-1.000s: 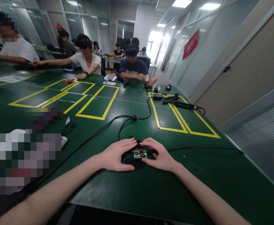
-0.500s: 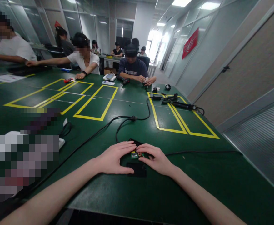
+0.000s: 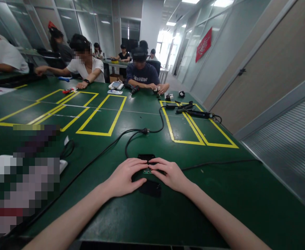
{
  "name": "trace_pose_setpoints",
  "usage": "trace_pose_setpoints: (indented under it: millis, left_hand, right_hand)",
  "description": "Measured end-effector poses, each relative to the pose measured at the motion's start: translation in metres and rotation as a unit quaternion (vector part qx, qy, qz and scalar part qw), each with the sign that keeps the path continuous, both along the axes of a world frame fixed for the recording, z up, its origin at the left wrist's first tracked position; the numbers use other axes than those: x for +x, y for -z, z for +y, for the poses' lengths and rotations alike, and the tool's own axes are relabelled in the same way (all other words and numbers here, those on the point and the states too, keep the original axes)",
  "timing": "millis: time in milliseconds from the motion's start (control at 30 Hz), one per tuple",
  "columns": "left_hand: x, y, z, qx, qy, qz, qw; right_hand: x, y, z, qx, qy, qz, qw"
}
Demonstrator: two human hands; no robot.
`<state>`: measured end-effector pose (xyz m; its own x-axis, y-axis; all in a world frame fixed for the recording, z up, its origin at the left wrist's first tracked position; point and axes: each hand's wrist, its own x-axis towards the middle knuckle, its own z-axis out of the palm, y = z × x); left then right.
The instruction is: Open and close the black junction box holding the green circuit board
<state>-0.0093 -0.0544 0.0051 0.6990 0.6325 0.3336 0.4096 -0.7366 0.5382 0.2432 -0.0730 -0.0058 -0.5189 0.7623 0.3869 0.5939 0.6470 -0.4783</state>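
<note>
My left hand (image 3: 125, 176) and my right hand (image 3: 167, 174) lie close together on the green table (image 3: 183, 215), fingers curled over a small green circuit board (image 3: 146, 171) that sits in a black casing. Fingertips of both hands press on the board and nearly hide it. One black casing part (image 3: 146, 157) shows just beyond my fingers. A second black part (image 3: 150, 188) lies on the table between my wrists, untouched. A black cable (image 3: 220, 162) runs off to the right from under my right hand.
Another black cable with a plug (image 3: 144, 131) loops in front of my hands. Yellow tape boxes (image 3: 101, 116) mark the table. Black tools (image 3: 198, 113) lie at the far right. Several people sit working at the far side. A pixelated patch covers the near left.
My fingers have closed in over the circuit board, hiding most of it. The lower black casing part has come free and now lies between my wrists. The view has shifted slightly.
</note>
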Motion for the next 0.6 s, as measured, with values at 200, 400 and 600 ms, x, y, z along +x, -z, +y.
trace_pose_setpoints:
  millis: [200, 400, 600]
  left_hand:
    - [0.003, -0.002, 0.002, 0.012, -0.008, -0.029, 0.999]
    - [0.006, -0.005, 0.008, 0.042, -0.022, -0.028, 0.998]
    - [0.001, -0.006, 0.025, 0.018, 0.001, -0.032, 0.999]
  right_hand:
    - [0.0, -0.008, 0.0, -0.037, -0.033, 0.018, 0.999]
    - [-0.005, -0.006, 0.005, -0.026, 0.01, 0.0, 1.0]
    - [-0.003, 0.001, 0.008, 0.048, 0.013, -0.003, 0.999]
